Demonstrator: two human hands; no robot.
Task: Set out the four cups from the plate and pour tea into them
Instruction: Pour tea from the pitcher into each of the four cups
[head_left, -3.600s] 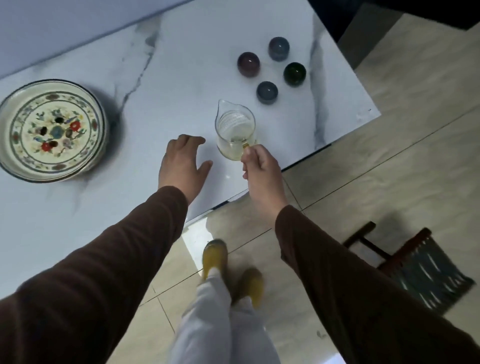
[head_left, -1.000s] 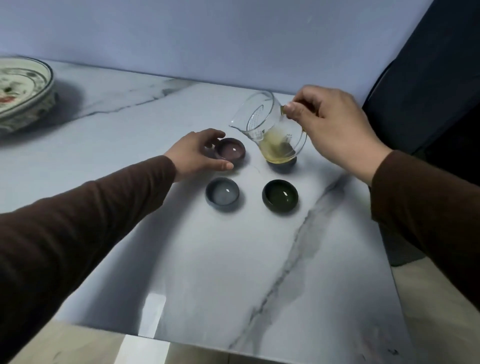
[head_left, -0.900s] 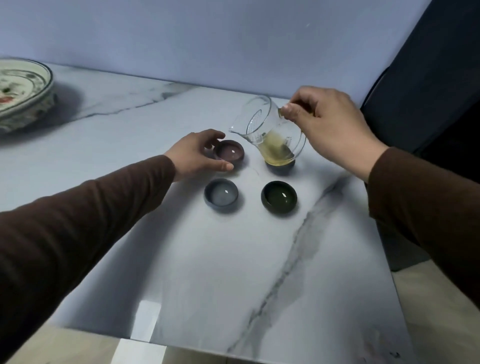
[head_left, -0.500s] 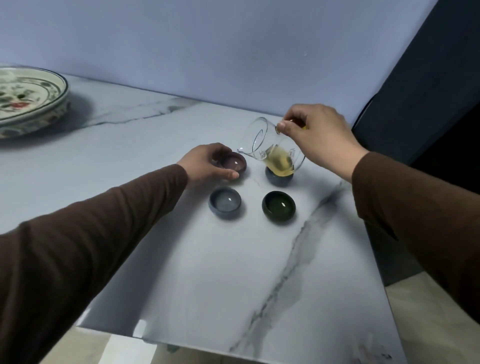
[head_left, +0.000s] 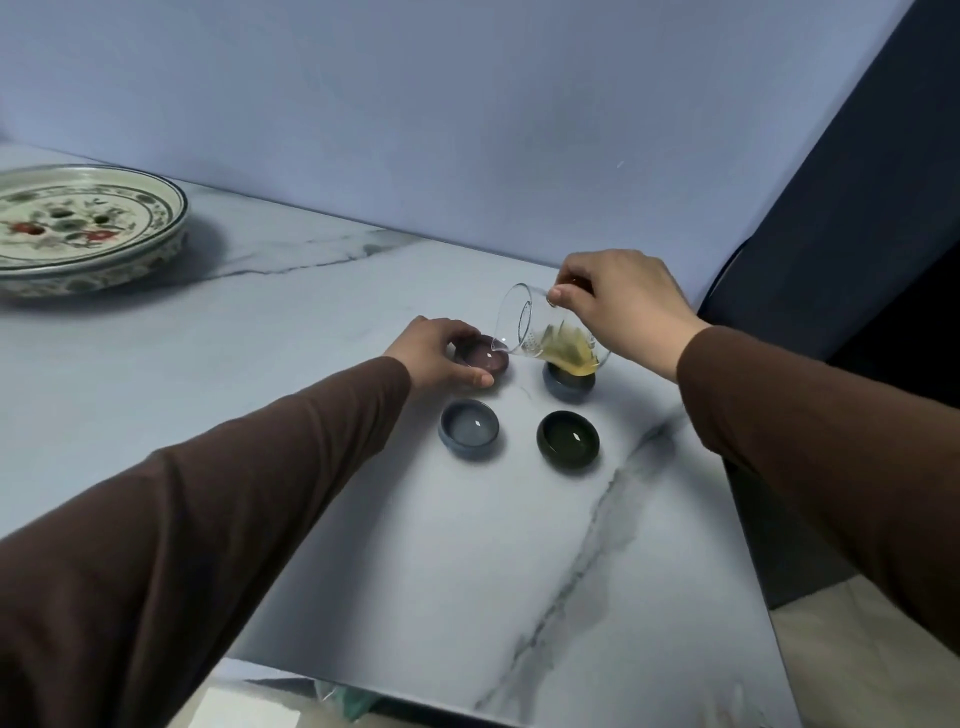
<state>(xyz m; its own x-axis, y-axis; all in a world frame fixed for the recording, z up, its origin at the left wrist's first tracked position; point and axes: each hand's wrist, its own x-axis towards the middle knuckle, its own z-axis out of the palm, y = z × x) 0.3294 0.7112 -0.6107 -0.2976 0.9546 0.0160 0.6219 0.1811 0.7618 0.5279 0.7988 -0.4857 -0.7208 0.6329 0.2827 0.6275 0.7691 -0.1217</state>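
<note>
Right hand (head_left: 626, 306) gripping pitcher (head_left: 550, 338), tipped, spout over purple cup (head_left: 483, 358). Left hand (head_left: 441, 353) curled round purple cup. Blue cup (head_left: 569, 384) under pitcher; grey cup (head_left: 468, 428), green cup (head_left: 568, 439) nearer. Plate (head_left: 88, 228) far left on table (head_left: 415, 545).

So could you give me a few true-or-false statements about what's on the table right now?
1. The glass pitcher is tilted with its spout over the purple cup. True.
2. The left hand lies flat on the table, away from the cups. False: it holds the purple cup.
3. The four cups still sit on the patterned plate. False: they stand on the marble table, apart from the plate.
4. The right hand holds the pitcher. True.
5. The dark green cup lies tipped over. False: it stands upright.
</note>
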